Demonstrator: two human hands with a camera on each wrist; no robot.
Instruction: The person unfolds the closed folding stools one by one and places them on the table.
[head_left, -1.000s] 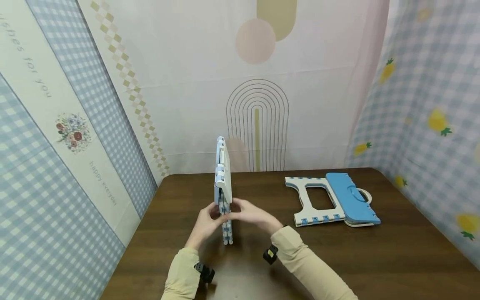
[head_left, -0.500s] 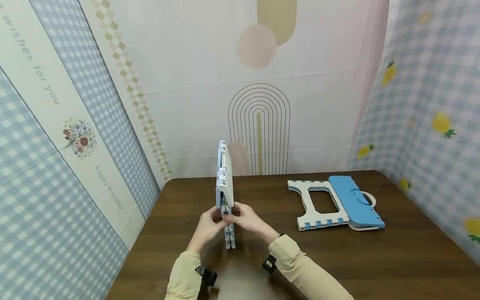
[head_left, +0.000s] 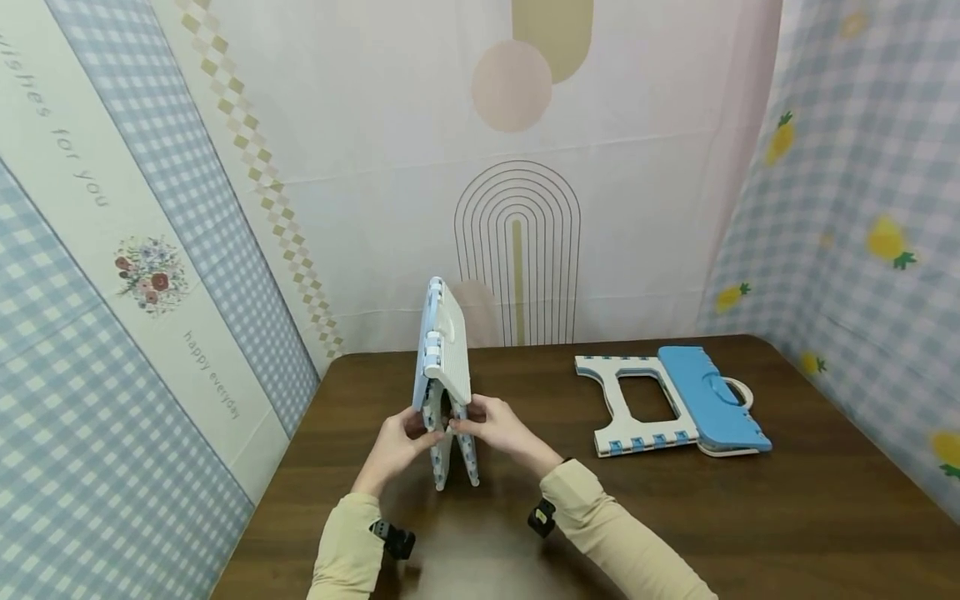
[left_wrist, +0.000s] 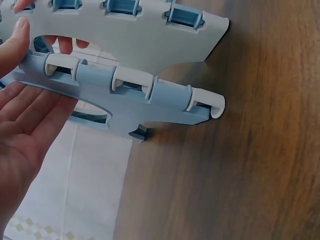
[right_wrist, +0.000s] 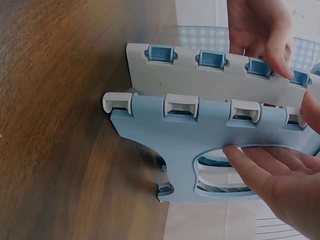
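A blue and white folding stool [head_left: 452, 342] stands upright on the table, partly unfolded. Its seat halves are folded up like a steep tent, and below them the two leg panels are spread into a narrow gap. My left hand [head_left: 393, 450] grips the left leg panel [left_wrist: 130, 95], thumb on the hinged edge and fingers behind it. On the other side, my right hand [head_left: 504, 432] holds the right leg panel [right_wrist: 175, 130] in the same manner, its fingers at the panel's cut-out. The far side of the stool is hidden from the head view.
A second folding stool lies flat at the right of the brown wooden table [head_left: 525, 517], with its blue seat [head_left: 708, 400], white leg frame [head_left: 611, 404] and loop handle [head_left: 741, 390] showing. A patterned cloth [head_left: 360, 208] hangs behind the table.
The leg panels, pressed together earlier, have come apart at the bottom. The folded seat halves have spread too. My left hand has moved left with its panel; the second stool has stayed put.
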